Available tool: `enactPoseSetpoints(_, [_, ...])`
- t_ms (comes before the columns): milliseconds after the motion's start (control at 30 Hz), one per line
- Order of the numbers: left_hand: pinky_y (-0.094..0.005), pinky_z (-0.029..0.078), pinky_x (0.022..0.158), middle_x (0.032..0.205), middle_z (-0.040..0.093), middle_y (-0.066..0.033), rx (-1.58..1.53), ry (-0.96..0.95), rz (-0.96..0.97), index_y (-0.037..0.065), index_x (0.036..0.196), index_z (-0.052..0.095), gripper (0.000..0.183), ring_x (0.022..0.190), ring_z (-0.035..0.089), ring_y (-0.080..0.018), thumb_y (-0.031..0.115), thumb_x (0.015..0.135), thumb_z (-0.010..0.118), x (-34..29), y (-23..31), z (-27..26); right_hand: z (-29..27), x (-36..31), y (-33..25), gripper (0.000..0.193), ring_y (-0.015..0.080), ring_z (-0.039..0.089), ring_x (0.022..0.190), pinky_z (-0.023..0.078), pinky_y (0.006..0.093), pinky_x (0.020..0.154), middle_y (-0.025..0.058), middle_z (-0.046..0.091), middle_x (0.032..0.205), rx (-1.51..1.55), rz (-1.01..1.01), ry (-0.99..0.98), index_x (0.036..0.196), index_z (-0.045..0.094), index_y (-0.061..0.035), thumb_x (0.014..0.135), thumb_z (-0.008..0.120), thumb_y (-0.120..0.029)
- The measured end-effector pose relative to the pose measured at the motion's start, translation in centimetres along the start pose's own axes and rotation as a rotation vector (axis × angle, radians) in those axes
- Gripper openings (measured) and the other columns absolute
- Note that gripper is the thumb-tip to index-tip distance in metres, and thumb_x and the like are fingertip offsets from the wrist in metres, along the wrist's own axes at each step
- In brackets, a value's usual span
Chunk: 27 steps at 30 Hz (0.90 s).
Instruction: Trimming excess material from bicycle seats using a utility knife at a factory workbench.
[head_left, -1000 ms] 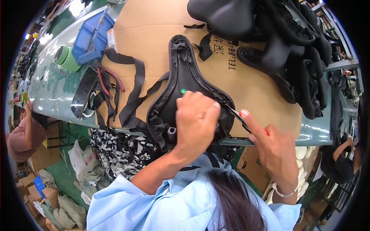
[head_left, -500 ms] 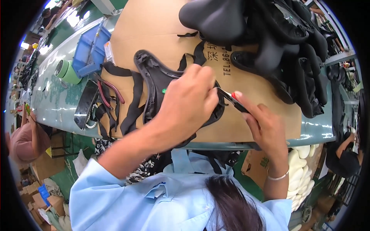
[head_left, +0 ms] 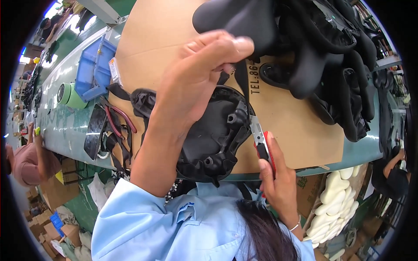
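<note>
A black bicycle saddle (head_left: 207,126) lies underside up on the cardboard, its hollow base and mounting sockets showing. My left hand (head_left: 196,65) is raised over its far side, fingers closed on a strip of black cover material (head_left: 244,85). That strip runs taut from the fingers down to the saddle's right rim. In my right hand (head_left: 278,185) is a red-handled utility knife (head_left: 262,145), its blade out and touching or very near the strip at that rim. My left forearm hides part of the saddle.
Several black saddles and covers (head_left: 309,65) are piled at the far right of the cardboard sheet (head_left: 287,143). On the left are red-handled pliers (head_left: 115,119), black offcuts, a blue bin (head_left: 93,71) and a green tape roll (head_left: 69,95). Cream foam pads (head_left: 335,200) are stacked below right.
My left hand has risen away from the saddle, drawing the strip out. The saddle has turned and shifted nearer me. My right hand with the knife has moved slightly left and nearer me.
</note>
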<state>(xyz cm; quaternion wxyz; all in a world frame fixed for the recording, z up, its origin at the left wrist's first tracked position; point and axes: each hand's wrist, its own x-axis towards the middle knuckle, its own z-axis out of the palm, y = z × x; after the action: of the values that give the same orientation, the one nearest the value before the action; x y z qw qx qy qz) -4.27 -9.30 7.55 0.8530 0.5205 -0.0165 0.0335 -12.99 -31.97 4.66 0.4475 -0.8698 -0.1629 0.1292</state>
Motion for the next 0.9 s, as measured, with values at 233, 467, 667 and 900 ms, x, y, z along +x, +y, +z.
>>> enactPoseSetpoints(233, [-0.0291,0.043,0.065,0.096,0.058,-0.0016,-0.678,-0.377,0.236,0.003,0.092,0.066,0.03,0.083,0.055,-0.0121,0.032,0.084,0.069,-1.0,2.5,-2.7,0.5,-3.6,-1.8,0.054,0.0374,0.067,0.076,0.052,0.0393,0.062,0.0233,0.065,0.103,-0.095,0.015,-0.1,0.142,0.038,-0.0056,0.091,0.057,-0.013])
enactPoseSetpoints(467, [-0.0375,0.045,0.067,0.064,0.055,-0.0076,1.585,-0.478,0.505,0.006,0.071,0.062,0.016,0.072,0.054,-0.0234,0.017,0.067,0.072,-4.9,0.0,-1.5,-3.4,0.9,-1.5,0.048,0.0332,0.06,0.06,0.045,0.0378,0.055,0.0154,0.065,0.081,-0.486,-0.146,-0.152,0.132,0.055,-0.0176,0.085,0.063,-0.014])
enactPoseSetpoints(667, [-0.0335,0.038,0.067,0.06,0.048,-0.0014,1.392,-0.33,0.926,0.009,0.059,0.054,0.019,0.068,0.048,-0.0218,0.014,0.06,0.073,-3.0,-4.0,-3.9,-3.2,1.8,-1.4,0.045,0.0083,0.047,0.047,0.041,0.026,0.045,0.0031,0.055,0.062,0.255,0.35,-0.337,0.136,0.05,-0.0099,0.093,0.056,-0.018])
enactPoseSetpoints(900, [-0.0348,0.035,0.071,0.068,0.053,-0.0027,1.22,0.19,0.887,0.006,0.059,0.057,0.015,0.076,0.05,-0.0229,0.009,0.067,0.07,-2.6,-3.7,-3.7,0.5,-5.3,-1.5,0.048,0.0341,0.069,0.075,0.053,0.0348,0.066,0.0214,0.063,0.114,0.082,0.305,-0.052,0.139,0.044,-0.0073,0.093,0.056,-0.014])
